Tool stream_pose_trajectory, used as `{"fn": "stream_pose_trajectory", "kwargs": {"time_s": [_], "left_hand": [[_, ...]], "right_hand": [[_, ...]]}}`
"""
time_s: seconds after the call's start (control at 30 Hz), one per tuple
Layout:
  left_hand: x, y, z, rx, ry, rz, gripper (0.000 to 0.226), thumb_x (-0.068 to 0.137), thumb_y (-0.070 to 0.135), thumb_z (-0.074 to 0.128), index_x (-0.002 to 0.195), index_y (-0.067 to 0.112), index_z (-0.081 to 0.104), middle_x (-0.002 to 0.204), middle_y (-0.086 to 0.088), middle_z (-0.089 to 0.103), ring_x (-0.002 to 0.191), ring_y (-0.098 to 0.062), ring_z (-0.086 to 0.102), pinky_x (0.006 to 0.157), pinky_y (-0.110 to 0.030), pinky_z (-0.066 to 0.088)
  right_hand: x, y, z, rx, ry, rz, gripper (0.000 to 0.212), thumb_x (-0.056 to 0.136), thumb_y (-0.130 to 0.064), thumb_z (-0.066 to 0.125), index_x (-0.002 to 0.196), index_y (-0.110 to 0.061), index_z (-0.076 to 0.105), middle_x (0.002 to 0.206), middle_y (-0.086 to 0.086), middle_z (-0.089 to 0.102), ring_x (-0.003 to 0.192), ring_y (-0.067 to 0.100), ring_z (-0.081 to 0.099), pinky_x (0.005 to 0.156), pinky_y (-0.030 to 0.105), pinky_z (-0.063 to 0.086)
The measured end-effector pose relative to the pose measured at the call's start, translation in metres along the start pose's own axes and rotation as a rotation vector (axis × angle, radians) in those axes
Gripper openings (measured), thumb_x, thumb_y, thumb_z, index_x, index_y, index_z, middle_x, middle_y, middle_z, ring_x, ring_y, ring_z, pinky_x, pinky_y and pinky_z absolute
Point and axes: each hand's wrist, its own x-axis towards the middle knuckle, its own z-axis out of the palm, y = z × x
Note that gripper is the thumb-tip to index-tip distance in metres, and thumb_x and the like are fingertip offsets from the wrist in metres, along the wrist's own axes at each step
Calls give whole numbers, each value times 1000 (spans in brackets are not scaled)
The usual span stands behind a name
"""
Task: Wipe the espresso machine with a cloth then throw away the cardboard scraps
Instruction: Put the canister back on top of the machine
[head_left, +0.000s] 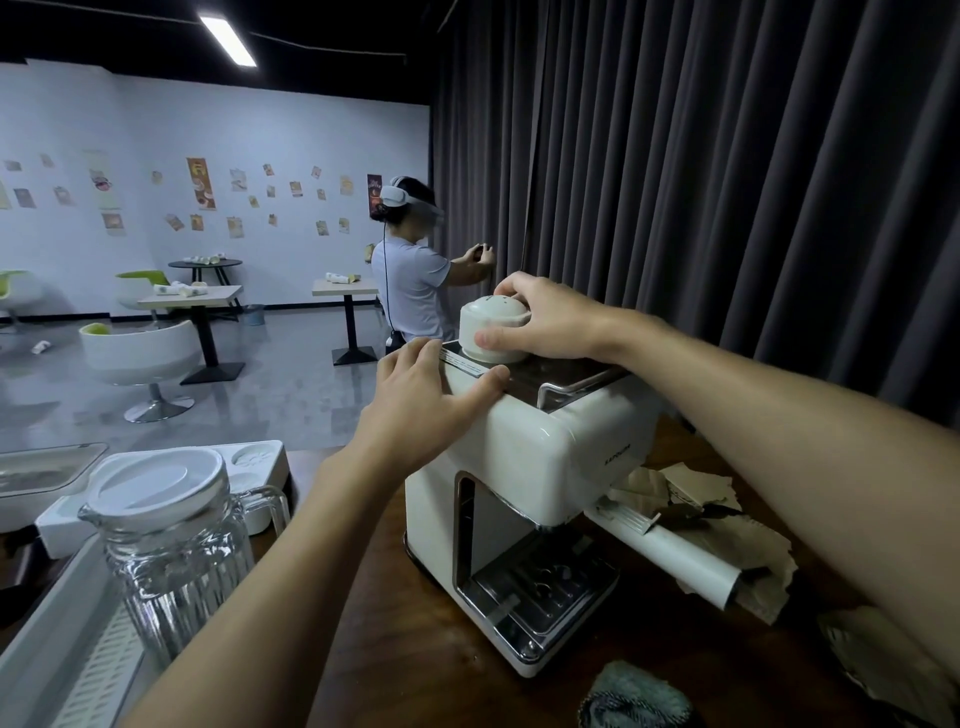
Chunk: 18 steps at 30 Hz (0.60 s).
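A cream espresso machine (540, 457) stands on the dark wooden table (415, 649), its drip tray facing me. My left hand (426, 400) lies flat on the machine's top left edge, fingers straight. My right hand (540, 317) grips the round cream cap (485, 322) on top of the machine, thumb and fingers curled round it. A grey-green cloth (636, 696) lies on the table in front of the machine, untouched. Torn cardboard scraps (727, 525) lie to the right of the machine, partly under a white cylinder (675, 558).
A ribbed glass pitcher (171, 551) with a white lid stands at the left beside white foam packaging (260, 462). A dark curtain (727, 182) hangs behind the table. Another person wearing a headset (410, 280) stands farther back among café tables and chairs.
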Motion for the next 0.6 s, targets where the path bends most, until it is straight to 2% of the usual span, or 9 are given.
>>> {"fn": "stream_pose_trajectory", "kwargs": {"time_s": [0.07, 0.13, 0.23, 0.37, 0.47, 0.53, 0.6], "left_hand": [[-2, 3, -2, -27, -22, -31, 112, 63, 93, 34, 148, 21, 40, 160, 1, 29, 149, -19, 16, 115, -44, 25], [-7, 8, -5, -38, -11, -56, 104, 70, 89, 45, 149, 21, 39, 161, -5, 24, 150, -23, 15, 118, -45, 23], [-20, 20, -11, -44, 85, -45, 91, 76, 84, 51, 143, 23, 45, 154, -9, 31, 144, -31, 26, 114, -50, 33], [-45, 46, -23, -180, 38, -56, 99, 60, 95, 41, 137, 32, 47, 139, -4, 41, 132, -28, 42, 109, -48, 39], [-59, 60, -23, -106, -77, -28, 101, 54, 97, 47, 137, 40, 39, 138, -3, 39, 133, -27, 40, 106, -46, 41], [-66, 67, -17, -64, -95, -28, 102, 55, 96, 53, 138, 41, 34, 133, -1, 37, 133, -25, 39, 99, -40, 40], [-71, 71, -8, -40, -57, -24, 94, 59, 90, 60, 135, 39, 35, 121, 4, 32, 124, -21, 41, 90, -34, 37]], "right_hand": [[-7, -2, -6, 49, -41, -11, 67, 78, -50, 75, 133, -20, 50, 115, -6, 62, 103, 9, 60, 85, 22, 50], [-18, 2, -15, 55, -29, -19, 67, 82, -46, 73, 138, -18, 48, 124, -4, 59, 116, 10, 55, 85, 11, 43], [-39, 14, -33, 93, -61, 13, 70, 85, -44, 70, 144, -20, 43, 144, 7, 49, 128, 12, 45, 95, 22, 38], [-66, 33, -48, 139, -107, 62, 79, 79, -56, 67, 146, -25, 38, 151, 12, 40, 138, 23, 39, 99, 33, 39], [-84, 49, -53, 165, -172, 129, 91, 70, -65, 63, 148, -29, 32, 150, 10, 42, 137, 24, 39, 101, 36, 35], [-94, 62, -55, 221, -233, 161, 93, 70, -63, 65, 149, -32, 28, 148, 12, 44, 134, 24, 40, 99, 35, 35], [-103, 71, -54, 251, -268, 157, 93, 71, -56, 71, 149, -32, 26, 147, 11, 45, 125, 19, 46, 97, 32, 39]]}}
